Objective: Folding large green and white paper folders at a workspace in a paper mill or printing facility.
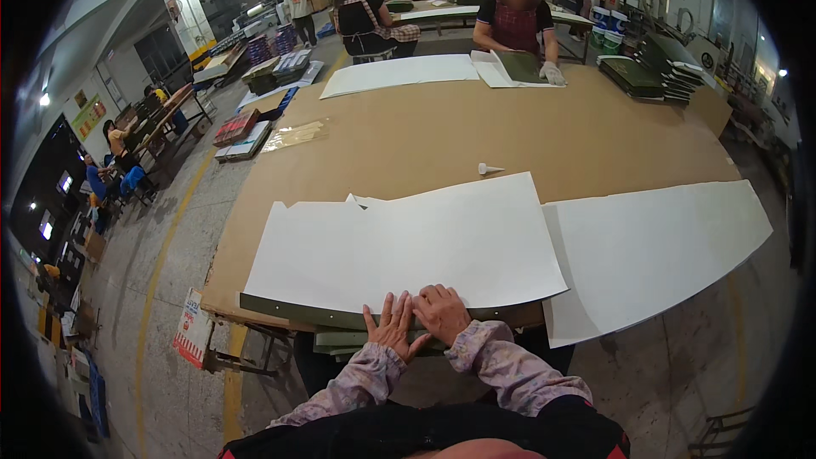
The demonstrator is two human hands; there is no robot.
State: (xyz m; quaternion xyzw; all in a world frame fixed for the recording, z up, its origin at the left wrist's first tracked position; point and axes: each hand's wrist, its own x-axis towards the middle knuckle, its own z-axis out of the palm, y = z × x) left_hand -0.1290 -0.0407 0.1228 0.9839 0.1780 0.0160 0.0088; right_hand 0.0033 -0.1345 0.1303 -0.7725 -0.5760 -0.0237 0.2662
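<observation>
A large white sheet (408,242) lies in front of me with a dark green strip (293,309) along its near edge. Small light dots show on that strip. My left hand (391,329) is open, its fingers spread flat over the near edge of the sheet. Right beside it, my right hand (442,313) presses on the same edge with its fingers curled; what they hold, if anything, is hidden. Below my left hand, green folded layers (344,342) stick out under the table edge.
Another white sheet (654,246) overhangs the table's right side. A white nozzle-tipped bottle (489,169) lies on the brown tabletop (408,132). Across the table a person (517,21) handles a green panel (520,67). Green folders (633,76) are stacked at far right.
</observation>
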